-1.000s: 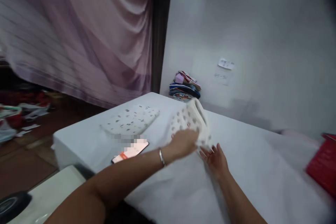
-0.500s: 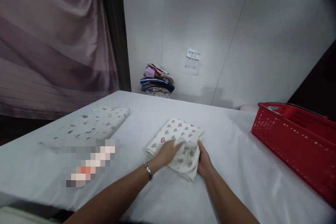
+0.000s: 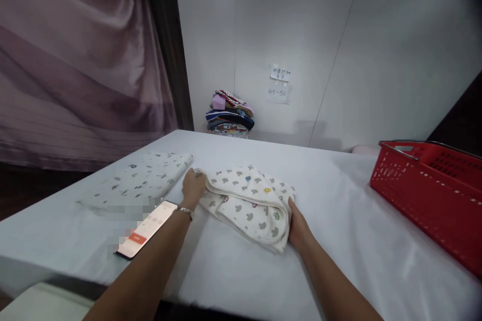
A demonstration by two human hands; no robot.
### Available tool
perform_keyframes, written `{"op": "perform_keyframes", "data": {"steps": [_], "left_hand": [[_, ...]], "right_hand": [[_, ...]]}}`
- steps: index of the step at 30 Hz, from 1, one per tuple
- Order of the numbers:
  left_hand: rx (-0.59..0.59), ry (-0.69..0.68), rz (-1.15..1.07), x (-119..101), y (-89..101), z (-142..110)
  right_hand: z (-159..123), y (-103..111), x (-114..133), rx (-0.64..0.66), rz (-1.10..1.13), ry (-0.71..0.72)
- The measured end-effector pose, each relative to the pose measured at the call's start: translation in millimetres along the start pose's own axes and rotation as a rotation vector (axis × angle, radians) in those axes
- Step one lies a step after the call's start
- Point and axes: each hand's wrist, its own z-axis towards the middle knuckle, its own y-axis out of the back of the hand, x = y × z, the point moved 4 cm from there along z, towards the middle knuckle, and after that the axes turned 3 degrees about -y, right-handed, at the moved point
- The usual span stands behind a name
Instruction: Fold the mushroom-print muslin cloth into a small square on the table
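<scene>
A white cloth with a mushroom print (image 3: 248,200), folded in layers, lies in front of me on the white-covered table (image 3: 241,281). My left hand (image 3: 194,188) is closed on its left corner and holds the upper layers a little away from the rest. At the right edge of the cloth, my right hand (image 3: 298,224) grips the fabric, with the thumb on top and the other fingers hidden. Left of my left hand lies another folded white cloth with small dark prints (image 3: 146,178).
A lit phone (image 3: 148,230) lies by my left forearm. To the right stands a red plastic basket (image 3: 429,200). Against the wall at the back is a pile of folded clothes (image 3: 230,113), with paper notes (image 3: 279,83) stuck above it. A pink curtain (image 3: 75,60) hangs at left.
The mushroom-print cloth went from raised and bunched to lying on the table. My left hand moved left to its corner, spreading the top layers. The view swung right, bringing the basket fully in.
</scene>
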Motion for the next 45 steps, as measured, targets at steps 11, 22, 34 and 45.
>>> {"op": "perform_keyframes", "data": {"steps": [11,22,34,45], "left_hand": [[0.754,-0.879,0.505,-61,-84.5,-105],[0.288,-0.118,0.008,-28,-46.7,12],[0.457,-0.055,0.387,-7,-6.7,-74],[0.281,0.25,-0.451,-11,6.6,-74]], "right_hand": [[5,0,11,-0.069,-0.164,0.041],[13,142,139,-0.67,-1.083,0.364],[-57,92,66,0.03,-1.652,0.447],[-44,127,97,-0.152,-1.76,0.436]]}}
